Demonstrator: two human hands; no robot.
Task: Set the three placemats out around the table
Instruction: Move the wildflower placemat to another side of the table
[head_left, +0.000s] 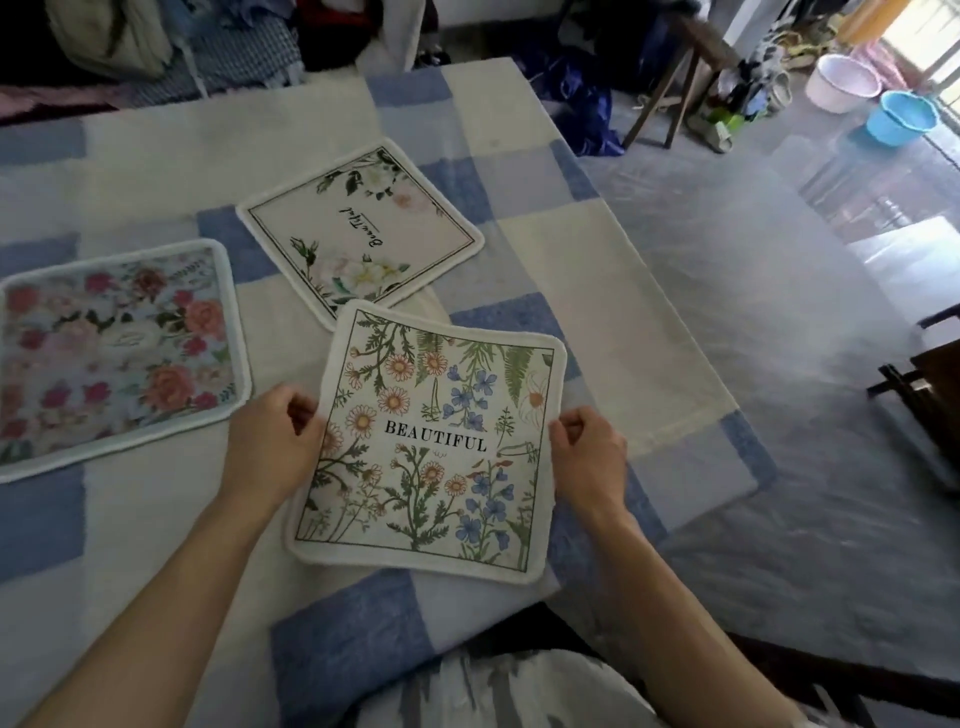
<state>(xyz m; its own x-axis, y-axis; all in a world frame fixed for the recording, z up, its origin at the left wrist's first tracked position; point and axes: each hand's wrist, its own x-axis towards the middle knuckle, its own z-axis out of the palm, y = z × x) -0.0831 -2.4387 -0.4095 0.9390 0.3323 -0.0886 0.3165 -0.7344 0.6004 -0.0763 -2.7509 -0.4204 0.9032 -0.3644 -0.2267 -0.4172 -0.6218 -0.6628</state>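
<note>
Both hands (270, 447) on wildflower placemat (431, 441)

Both forearms are bare to the elbow, with no sleeves, rings, watch or bracelet on the left hand (270, 447) or right hand (589, 460). A white garment with grey brush-like markings (519, 691) covers the lap.

At one o'clock we see a blue basin (901, 115) on the floor, just beside a white basin (844, 82) slightly farther off. Near them, toward twelve, a wooden stool (685, 67) stands with sandals and clutter around its legs. At eleven o'clock we make out heaped clothes (156, 47), too dim to sort.
</note>
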